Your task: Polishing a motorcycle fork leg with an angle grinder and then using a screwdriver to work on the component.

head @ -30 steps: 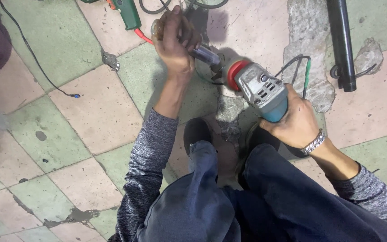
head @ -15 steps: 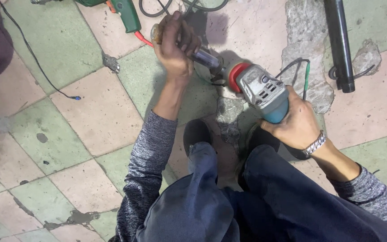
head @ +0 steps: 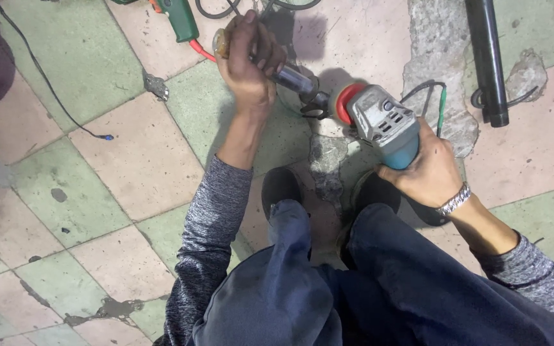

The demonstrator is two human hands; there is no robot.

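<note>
1. Work in hand: the person, crouched on the tiled floor (head: 129, 154), brings an angle grinder (head: 379, 122) against a short metal rod w/ a wooden-looking handle (head: 290, 80).
2. Left hand (head: 248, 64): fist closed tight round the handle end of the rod, knuckles up, near the floor's top edge. The rod's steel end points right, toward the grinder.
3. Right hand (head: 428, 170): wrapped round the blue rear body of the grinder, a metal watch at the wrist. Grinder lies right of centre, grey head and red guard facing left.
4. Rod tip and guard sit just beside each other over a cracked patch of floor; whether disc and steel actually touch can't be told, as the guard hides the contact pt. No sparks show.
5. Progress, as a judgement: both tools gripped and lined up, so set-up looks done; the cutting or grinding itself seems at its start or mid-way, w/ no finished mark visible on the rod.
6. Nearby, untouched: green power tool (head: 177, 18) at the top edge, black pipe (head: 485, 61) toward the top right corner, thin black cable (head: 46, 80) on the left.
7. Vs. the earlier frames: almost no change. Both grips the same, rod and grinder in the same spot; the view has only crept a little, so pipe and green tool sit marginally shifted.
</note>
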